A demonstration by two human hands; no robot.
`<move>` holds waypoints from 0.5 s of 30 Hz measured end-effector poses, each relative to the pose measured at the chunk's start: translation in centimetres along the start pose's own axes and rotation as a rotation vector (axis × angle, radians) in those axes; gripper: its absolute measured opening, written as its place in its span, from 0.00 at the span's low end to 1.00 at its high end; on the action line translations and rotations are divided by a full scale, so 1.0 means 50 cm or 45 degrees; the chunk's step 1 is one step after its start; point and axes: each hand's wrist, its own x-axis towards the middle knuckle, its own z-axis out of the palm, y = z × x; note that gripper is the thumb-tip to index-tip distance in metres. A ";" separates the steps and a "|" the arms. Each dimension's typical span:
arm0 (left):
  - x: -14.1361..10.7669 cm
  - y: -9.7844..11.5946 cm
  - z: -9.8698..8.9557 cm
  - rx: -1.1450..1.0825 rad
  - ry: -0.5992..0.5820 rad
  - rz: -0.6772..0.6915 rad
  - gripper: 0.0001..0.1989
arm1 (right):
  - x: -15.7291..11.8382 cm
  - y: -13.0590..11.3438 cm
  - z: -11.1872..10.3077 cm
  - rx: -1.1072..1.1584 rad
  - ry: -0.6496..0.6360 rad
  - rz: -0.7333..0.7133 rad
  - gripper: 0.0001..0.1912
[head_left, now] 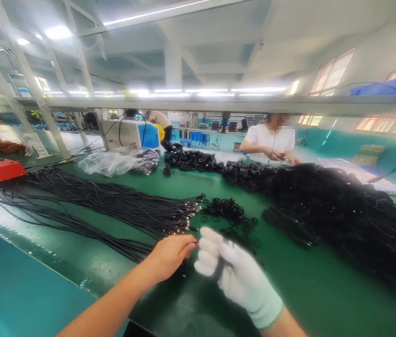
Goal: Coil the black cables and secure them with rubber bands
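From the head view, I see two hands meeting over the green table [184, 304]. For close fingertip work like this, I'd say the pinch wants to be light and steady, the left wrist quiet, and the black band [220, 268] kept off the fingertips so they can feel what they touch.

The left hand [172, 255], bare, comes in from eight o'clock with thumb and forefinger pinched together at a small dark tip [197, 243] (a cable end, perhaps; too small to be sure). The right hand [228, 269], in a white glove, comes from four o'clock, its fingers half curled around the band, which lies across the palm side.

From the hands, the black cables [113, 201] stretch toward ten o'clock, the small rings [228, 209] sit at one, and a big black heap [341, 210] spreads between two and three.
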 end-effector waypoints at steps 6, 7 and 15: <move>-0.040 0.050 0.061 0.737 0.171 -0.188 0.14 | 0.005 -0.038 -0.044 0.117 0.195 -0.182 0.19; -0.046 0.063 0.070 0.767 0.170 -0.135 0.14 | 0.005 -0.038 -0.047 0.109 0.209 -0.185 0.19; -0.032 0.074 0.063 0.883 0.275 0.461 0.08 | 0.008 -0.021 -0.026 -0.168 0.339 -0.093 0.18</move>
